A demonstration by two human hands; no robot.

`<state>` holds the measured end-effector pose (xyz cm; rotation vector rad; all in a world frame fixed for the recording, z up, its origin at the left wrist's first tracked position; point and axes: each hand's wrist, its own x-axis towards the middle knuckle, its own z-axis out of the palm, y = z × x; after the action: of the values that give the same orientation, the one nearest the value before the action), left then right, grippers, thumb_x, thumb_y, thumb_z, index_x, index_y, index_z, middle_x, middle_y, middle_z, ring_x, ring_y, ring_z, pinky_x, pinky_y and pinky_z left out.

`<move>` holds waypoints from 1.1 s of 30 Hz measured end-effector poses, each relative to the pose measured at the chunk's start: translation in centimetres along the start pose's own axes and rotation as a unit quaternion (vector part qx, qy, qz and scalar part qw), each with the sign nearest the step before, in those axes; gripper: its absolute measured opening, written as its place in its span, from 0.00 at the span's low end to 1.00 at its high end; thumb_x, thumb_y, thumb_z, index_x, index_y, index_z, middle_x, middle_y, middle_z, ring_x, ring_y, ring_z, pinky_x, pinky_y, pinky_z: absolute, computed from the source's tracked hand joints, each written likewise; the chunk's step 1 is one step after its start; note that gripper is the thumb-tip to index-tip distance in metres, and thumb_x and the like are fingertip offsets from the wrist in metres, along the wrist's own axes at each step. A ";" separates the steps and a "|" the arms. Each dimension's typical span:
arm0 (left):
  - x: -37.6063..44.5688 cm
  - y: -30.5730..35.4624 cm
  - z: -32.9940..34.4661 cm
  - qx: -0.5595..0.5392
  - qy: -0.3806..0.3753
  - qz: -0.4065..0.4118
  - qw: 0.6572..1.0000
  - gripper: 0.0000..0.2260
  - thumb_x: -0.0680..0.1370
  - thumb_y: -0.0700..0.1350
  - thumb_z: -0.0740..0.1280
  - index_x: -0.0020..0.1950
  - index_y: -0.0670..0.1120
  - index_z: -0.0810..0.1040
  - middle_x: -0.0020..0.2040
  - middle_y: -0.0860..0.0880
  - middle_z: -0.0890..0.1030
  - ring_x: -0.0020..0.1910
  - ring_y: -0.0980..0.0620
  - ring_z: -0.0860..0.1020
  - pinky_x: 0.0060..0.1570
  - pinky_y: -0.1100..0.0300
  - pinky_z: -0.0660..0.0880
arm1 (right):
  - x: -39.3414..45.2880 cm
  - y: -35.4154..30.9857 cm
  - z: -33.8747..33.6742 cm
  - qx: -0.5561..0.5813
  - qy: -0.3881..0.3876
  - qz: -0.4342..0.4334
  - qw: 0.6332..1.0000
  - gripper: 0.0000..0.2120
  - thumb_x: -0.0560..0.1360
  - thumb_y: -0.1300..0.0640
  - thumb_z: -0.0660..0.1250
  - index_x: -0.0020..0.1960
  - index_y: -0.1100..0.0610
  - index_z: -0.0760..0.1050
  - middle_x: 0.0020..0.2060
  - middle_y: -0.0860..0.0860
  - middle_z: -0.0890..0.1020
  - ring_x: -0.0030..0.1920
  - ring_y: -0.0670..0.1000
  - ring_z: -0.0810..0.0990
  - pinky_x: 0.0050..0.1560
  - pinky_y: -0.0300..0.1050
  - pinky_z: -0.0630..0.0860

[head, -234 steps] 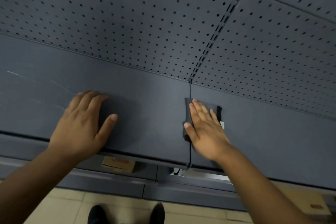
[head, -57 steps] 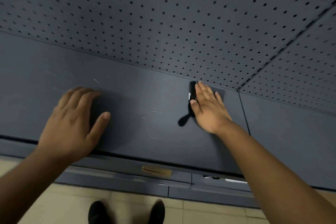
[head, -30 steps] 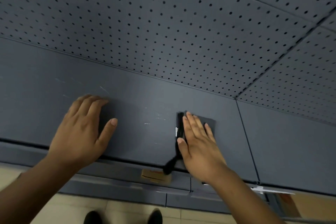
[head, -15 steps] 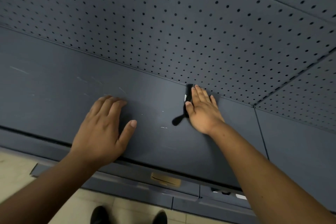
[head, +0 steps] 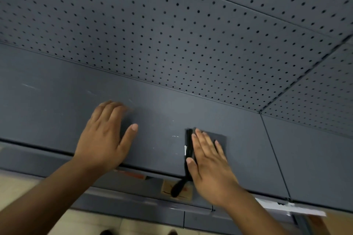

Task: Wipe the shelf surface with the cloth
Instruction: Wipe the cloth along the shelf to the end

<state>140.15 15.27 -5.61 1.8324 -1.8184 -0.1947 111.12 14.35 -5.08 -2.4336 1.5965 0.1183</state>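
head view: right hand (head: 210, 166) flat, fingers straight, pressing dark cloth (head: 219, 140) onto shelf (head: 162, 126) near front edge, 5 o'clock. left hand (head: 104, 139) flat on shelf at 8 o'clock, holding nothing.

Matt grey painted metal shelf (head: 57, 105), scuffed; perforated matt back panel (head: 172, 30); soft dark cloth (head: 219, 139); pale floor tiles (head: 80, 221)

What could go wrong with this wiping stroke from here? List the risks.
1. The cloth lies near the shelf front edge, its black loop already hanging over; pulled further, it may slip off.
2. The right hand only presses flat, so the cloth could bunch or slide out.
3. The left hand rests flat on the shelf and may smudge it.
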 end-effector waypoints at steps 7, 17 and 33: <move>0.1 -6.2 -2.4 0.070 0.015 -0.023 0.997 0.33 0.81 0.62 0.54 0.69 0.36 0.74 0.68 0.33 0.76 0.71 0.32 0.70 0.73 0.38 0.66 | 3.7 0.2 -0.3 0.009 0.007 0.014 1.000 0.32 0.79 0.39 0.35 0.79 0.49 0.32 0.78 0.43 0.33 0.75 0.39 0.28 0.76 0.48 0.33; 0.1 -6.7 -2.3 0.050 -0.014 -0.034 0.998 0.32 0.81 0.63 0.55 0.72 0.38 0.72 0.70 0.36 0.75 0.75 0.35 0.68 0.75 0.40 0.65 | 13.9 1.0 -2.0 -0.011 0.006 0.045 0.999 0.30 0.83 0.43 0.42 0.81 0.53 0.40 0.81 0.47 0.41 0.79 0.45 0.38 0.78 0.50 0.36; -0.4 -6.7 -2.1 0.030 -0.004 -0.035 0.999 0.30 0.82 0.61 0.53 0.69 0.37 0.73 0.67 0.35 0.76 0.72 0.32 0.70 0.71 0.36 0.68 | 2.1 -4.8 0.3 0.005 -0.002 0.010 1.000 0.33 0.79 0.38 0.34 0.80 0.51 0.34 0.79 0.44 0.34 0.76 0.41 0.30 0.77 0.48 0.34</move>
<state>146.97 15.83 -7.09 1.9404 -1.7854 -0.1746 116.40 14.39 -5.10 -2.4076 1.6171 0.1181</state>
